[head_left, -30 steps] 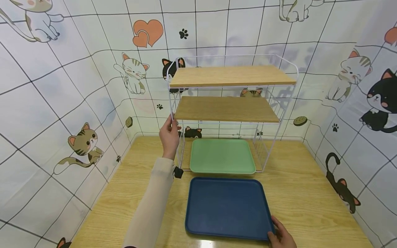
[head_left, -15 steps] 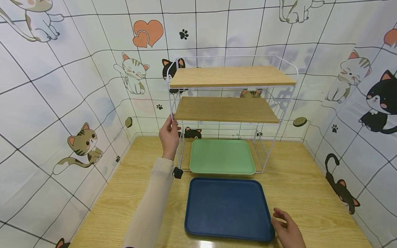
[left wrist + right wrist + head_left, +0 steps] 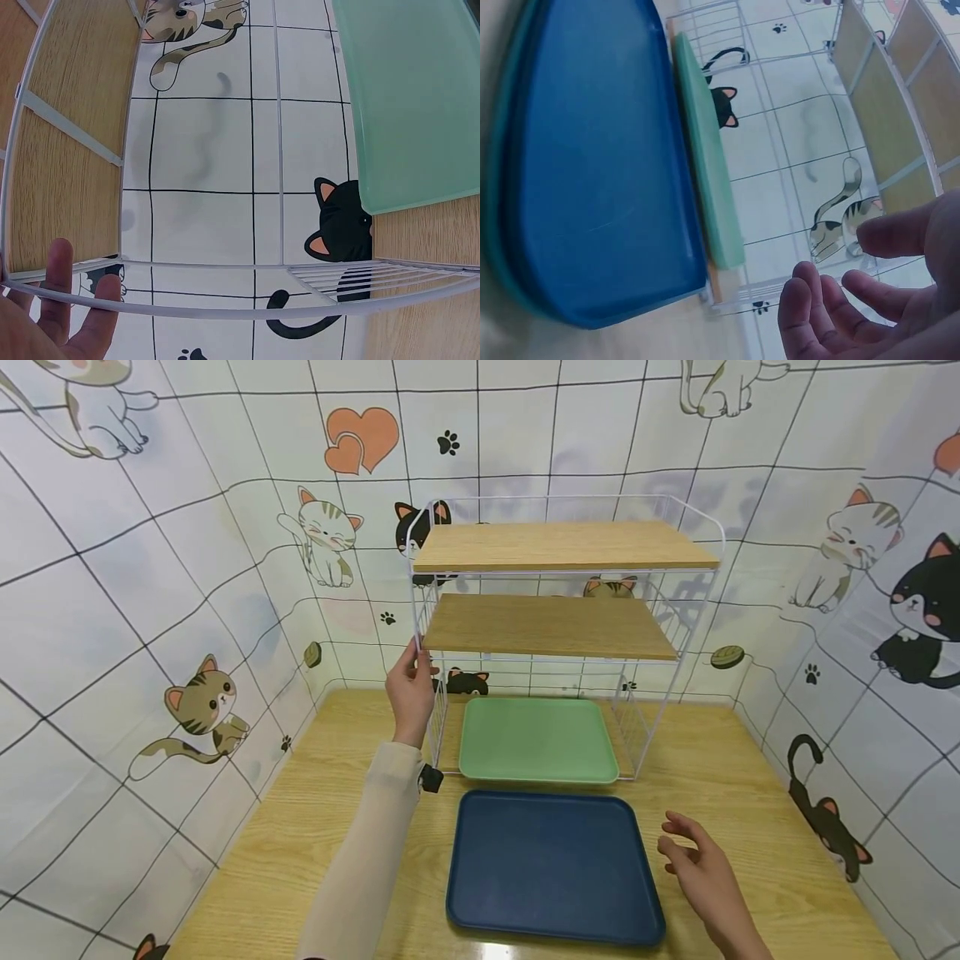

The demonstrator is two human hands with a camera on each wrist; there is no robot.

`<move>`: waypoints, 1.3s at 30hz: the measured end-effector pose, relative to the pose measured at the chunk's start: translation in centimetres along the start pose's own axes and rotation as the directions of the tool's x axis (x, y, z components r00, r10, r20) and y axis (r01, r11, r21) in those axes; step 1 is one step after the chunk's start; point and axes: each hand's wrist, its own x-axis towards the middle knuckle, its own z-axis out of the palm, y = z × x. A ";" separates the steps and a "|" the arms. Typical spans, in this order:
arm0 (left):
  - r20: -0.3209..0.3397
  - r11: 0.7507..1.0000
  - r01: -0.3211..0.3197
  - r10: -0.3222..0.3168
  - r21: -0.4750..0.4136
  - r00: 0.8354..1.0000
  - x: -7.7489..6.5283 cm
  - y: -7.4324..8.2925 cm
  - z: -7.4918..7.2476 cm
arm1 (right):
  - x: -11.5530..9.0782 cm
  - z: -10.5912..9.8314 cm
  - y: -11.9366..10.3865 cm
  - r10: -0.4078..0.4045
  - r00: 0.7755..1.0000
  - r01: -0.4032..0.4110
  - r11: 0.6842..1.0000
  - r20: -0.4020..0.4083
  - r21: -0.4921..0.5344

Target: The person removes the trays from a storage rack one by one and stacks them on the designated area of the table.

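A white wire rack point(image 3: 566, 545) with wooden shelf boards stands on the table. My left hand point(image 3: 410, 693) holds its front left post, just below the middle shelf; in the left wrist view the fingers point(image 3: 60, 266) curl round the white wire. A green tray point(image 3: 537, 739) lies on the bottom shelf. In front of the rack, a dark blue tray point(image 3: 553, 867) lies flat on the table. My right hand point(image 3: 708, 881) hovers to the right of that tray, apart from it, its fingers loosely bent and holding nothing. The right wrist view also shows this hand point(image 3: 862, 300) empty.
The wooden table point(image 3: 750, 793) is enclosed at the back and sides by a white covering point(image 3: 97, 635) with a grid and cartoon cats. A small dark device point(image 3: 430, 778) sits at my left wrist.
My right hand has let go of the blue tray's front right corner and moved away, up and to the right. The left hand stays on the rack post; the trays keep their places.
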 end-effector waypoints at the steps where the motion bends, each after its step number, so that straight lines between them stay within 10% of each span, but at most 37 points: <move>1: -0.002 1.000 -0.001 0.001 0.002 1.000 0.0 0.0 0.0 | 0.1 -0.1 -0.2 -0.016 1.000 0.016 1.000 -0.003 -0.003; 23: -0.014 0.999 0.010 -0.009 0.034 1.000 0.0 0.2 0.2 | 4.1 -1.1 -6.0 -0.241 0.971 0.241 0.970 -0.009 -0.017; 39: -0.018 0.999 -0.004 0.005 0.051 1.000 0.0 0.1 0.1 | 9.3 -0.3 -7.9 -0.205 0.977 0.206 0.978 0.052 -0.014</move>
